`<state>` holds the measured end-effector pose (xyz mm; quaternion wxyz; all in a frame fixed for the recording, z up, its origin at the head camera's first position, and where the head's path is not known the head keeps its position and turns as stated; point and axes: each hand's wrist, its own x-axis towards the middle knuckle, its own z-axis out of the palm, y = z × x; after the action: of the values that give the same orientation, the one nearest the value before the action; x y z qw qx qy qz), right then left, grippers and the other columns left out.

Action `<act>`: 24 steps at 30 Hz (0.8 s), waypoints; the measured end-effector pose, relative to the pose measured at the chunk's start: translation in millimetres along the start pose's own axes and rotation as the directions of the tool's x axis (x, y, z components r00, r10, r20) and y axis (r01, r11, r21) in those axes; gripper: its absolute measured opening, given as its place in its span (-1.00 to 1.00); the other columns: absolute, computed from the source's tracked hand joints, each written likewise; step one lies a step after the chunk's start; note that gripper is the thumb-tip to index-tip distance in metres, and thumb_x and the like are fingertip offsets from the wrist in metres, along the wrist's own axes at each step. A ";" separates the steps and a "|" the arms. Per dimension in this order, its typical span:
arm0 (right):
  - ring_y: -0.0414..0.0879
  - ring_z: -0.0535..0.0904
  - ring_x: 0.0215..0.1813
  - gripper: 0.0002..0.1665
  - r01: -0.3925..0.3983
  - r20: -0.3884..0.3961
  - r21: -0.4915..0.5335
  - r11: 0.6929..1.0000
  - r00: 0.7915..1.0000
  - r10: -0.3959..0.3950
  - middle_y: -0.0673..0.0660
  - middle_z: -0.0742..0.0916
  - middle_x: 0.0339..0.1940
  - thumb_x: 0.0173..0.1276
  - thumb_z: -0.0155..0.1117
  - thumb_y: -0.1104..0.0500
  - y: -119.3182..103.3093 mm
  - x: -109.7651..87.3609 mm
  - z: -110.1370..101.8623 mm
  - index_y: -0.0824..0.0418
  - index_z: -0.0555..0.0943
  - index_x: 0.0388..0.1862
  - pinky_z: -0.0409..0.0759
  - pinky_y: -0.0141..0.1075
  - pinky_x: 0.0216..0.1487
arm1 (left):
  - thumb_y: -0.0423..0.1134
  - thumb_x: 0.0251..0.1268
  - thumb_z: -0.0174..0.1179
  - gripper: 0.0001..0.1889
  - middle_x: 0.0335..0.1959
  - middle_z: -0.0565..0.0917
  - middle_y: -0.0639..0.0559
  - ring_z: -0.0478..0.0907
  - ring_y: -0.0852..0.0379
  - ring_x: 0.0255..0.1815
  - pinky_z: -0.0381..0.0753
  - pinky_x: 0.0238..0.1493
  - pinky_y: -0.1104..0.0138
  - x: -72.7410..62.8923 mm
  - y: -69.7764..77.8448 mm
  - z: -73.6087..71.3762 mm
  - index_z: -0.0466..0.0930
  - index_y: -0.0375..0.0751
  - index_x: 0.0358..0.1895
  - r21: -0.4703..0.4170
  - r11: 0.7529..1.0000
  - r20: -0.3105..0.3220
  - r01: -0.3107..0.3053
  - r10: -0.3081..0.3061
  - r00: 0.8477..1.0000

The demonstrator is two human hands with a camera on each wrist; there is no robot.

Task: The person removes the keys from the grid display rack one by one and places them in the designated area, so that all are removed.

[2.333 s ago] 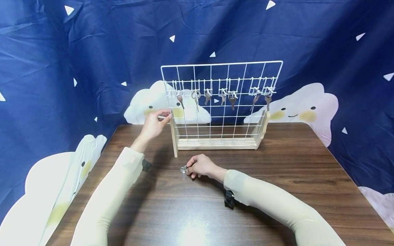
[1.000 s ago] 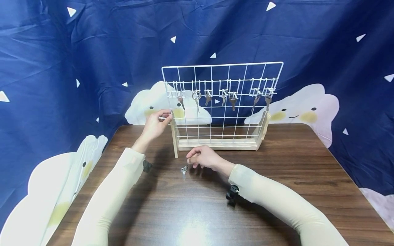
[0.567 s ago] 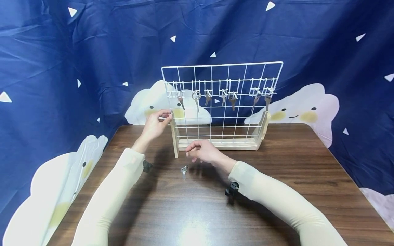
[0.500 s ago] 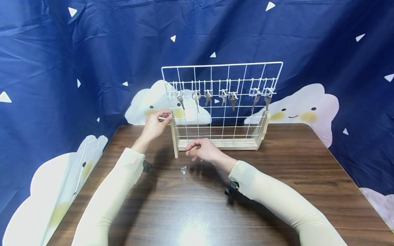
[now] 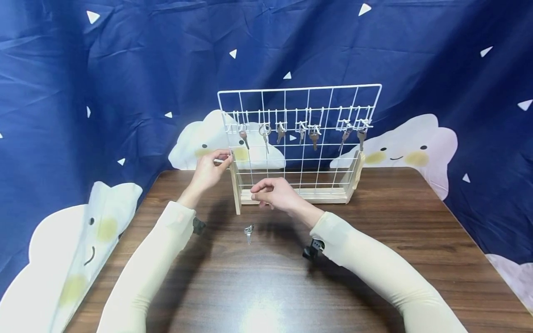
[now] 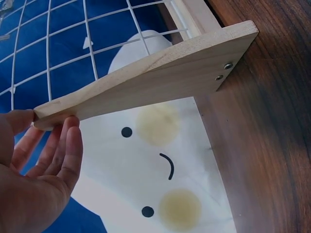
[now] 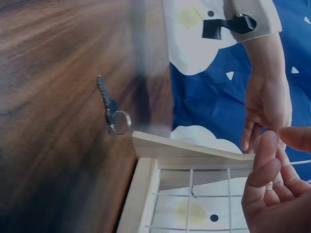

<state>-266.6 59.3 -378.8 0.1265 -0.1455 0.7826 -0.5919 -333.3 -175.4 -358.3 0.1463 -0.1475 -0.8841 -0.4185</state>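
At the left end of the white wire rack (image 5: 285, 159), my left hand (image 5: 209, 169) pinches the top of the wooden side panel (image 6: 131, 87) between thumb and fingers. My right hand (image 5: 278, 193) hovers in front of the rack's lower left part, its fingers loosely bent and nothing in them. On the table below it lies a silver key (image 5: 248, 233) with a metal ring; the right wrist view shows the ring (image 7: 120, 122) pointing toward the rack. A row of keys hangs from the rack's hooks, among them a brownish key (image 5: 314, 137) near the middle.
The dark wooden table (image 5: 374, 222) carries the rack near its back edge. A pale wooden base bar (image 5: 316, 196) runs between the side panels. Blue cloth (image 5: 166, 55) with clouds and white triangles hangs behind and to the left.
My right hand has let go of the key, leaving it on the table, and has risen away toward the rack. The left hand keeps its hold on the side panel.
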 end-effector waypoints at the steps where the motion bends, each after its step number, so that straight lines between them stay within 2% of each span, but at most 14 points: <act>1: -0.06 0.71 -0.45 -0.75 0.004 -0.002 0.005 1.000 1.000 -0.004 0.03 0.78 -0.43 0.27 0.41 0.22 -1.9 -0.1 -0.6 0.24 0.70 -0.08 0.43 -0.41 -0.60 | -0.17 0.41 0.23 -0.68 -0.01 0.75 -0.27 0.73 -0.22 -0.03 0.73 0.08 0.04 -0.2 0.2 -0.2 0.65 -0.22 0.13 0.000 1.000 0.001 0.001 -0.001 1.000; 3: -0.10 0.69 -0.46 -0.77 0.014 -0.006 0.010 1.000 1.000 -0.014 -0.04 0.75 -0.47 0.28 0.41 0.21 -5.3 0.0 -1.8 0.22 0.70 -0.09 0.43 -0.42 -0.59 | -0.17 0.41 0.23 -0.68 -0.01 0.75 -0.27 0.73 -0.22 -0.03 0.73 0.06 0.04 -0.4 0.7 -0.5 0.65 -0.22 0.13 0.001 1.000 0.001 0.006 -0.006 1.000; 7: -0.12 0.69 -0.47 -0.77 0.043 -0.007 0.012 0.999 0.999 -0.043 -0.05 0.73 -0.49 0.29 0.40 0.22 -11.5 -0.1 -3.1 0.23 0.70 -0.09 0.41 -0.46 -0.62 | -0.18 0.41 0.23 -0.69 -0.01 0.75 -0.27 0.73 -0.23 -0.03 0.73 0.06 0.04 -0.6 1.7 -0.8 0.65 -0.21 0.13 -0.005 1.000 0.005 0.016 -0.016 1.000; 13: -0.18 0.67 -0.45 -0.76 0.056 -0.025 0.004 0.998 0.998 -0.056 -0.02 0.74 -0.46 0.31 0.39 0.21 -18.0 1.4 -4.7 0.27 0.69 -0.07 0.36 -0.50 -0.65 | -0.18 0.42 0.22 -0.69 -0.01 0.74 -0.28 0.73 -0.24 -0.04 0.73 0.06 0.03 -0.1 0.3 0.1 0.65 -0.22 0.13 -0.007 1.000 0.002 0.009 -0.009 1.000; 19: -0.15 0.69 -0.40 -0.81 0.075 -0.042 0.002 0.997 0.996 -0.075 0.01 0.75 -0.44 0.33 0.37 0.19 -25.1 4.1 -7.5 0.20 0.69 -0.09 0.43 -0.43 -0.57 | -0.17 0.42 0.23 -0.68 -0.03 0.75 -0.26 0.74 -0.22 -0.06 0.74 0.04 0.04 0.6 -0.6 0.5 0.65 -0.23 0.12 -0.009 1.000 -0.001 -0.005 0.005 1.000; 24: -0.12 0.68 -0.37 -0.82 0.069 -0.050 -0.004 0.998 0.996 -0.069 0.13 0.77 -0.38 0.34 0.37 0.17 -31.0 5.4 -10.0 0.16 0.70 -0.10 0.47 -0.41 -0.53 | -0.18 0.42 0.23 -0.68 -0.03 0.75 -0.26 0.73 -0.21 -0.04 0.73 0.06 0.04 0.1 -0.1 0.2 0.65 -0.23 0.14 -0.011 1.000 0.002 0.007 -0.007 1.000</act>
<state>-272.8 58.2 -346.4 0.0862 -0.1577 0.7807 -0.5985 -333.5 -175.3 -358.4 0.1431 -0.1454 -0.8826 -0.4236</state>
